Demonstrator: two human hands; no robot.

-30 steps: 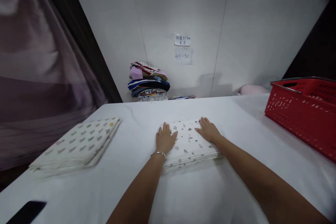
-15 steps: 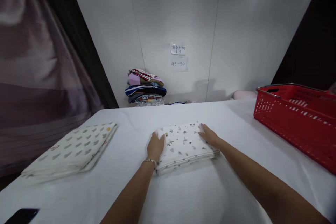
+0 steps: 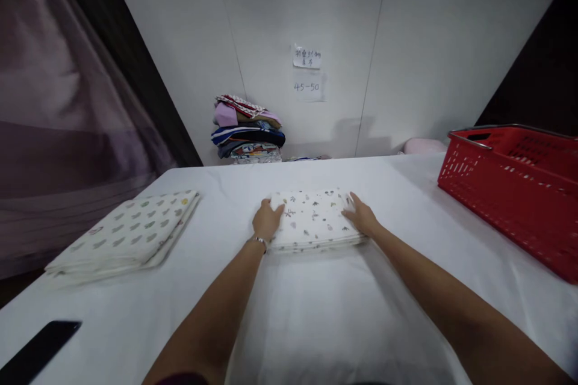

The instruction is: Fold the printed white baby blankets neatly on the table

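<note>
A folded white cloth (image 3: pixel 312 221) with small printed motifs lies in the middle of the white table (image 3: pixel 316 313). My left hand (image 3: pixel 266 220), a bracelet on its wrist, curls its fingers over the cloth's left edge near the far corner. Against the cloth's right edge rests my right hand (image 3: pixel 361 216), fingers stretched out and lying flat. Both forearms reach forward from the bottom of the view.
A second folded cloth (image 3: pixel 129 236) with a leaf print lies at the left. A red plastic basket (image 3: pixel 515 189) stands at the right. A stack of folded fabrics (image 3: pixel 246 132) sits against the back wall. A dark flat object (image 3: pixel 38 349) lies at the near-left corner.
My hands slid from the top of the cloth to its two sides. The cloth now lies a little farther from me on the table.
</note>
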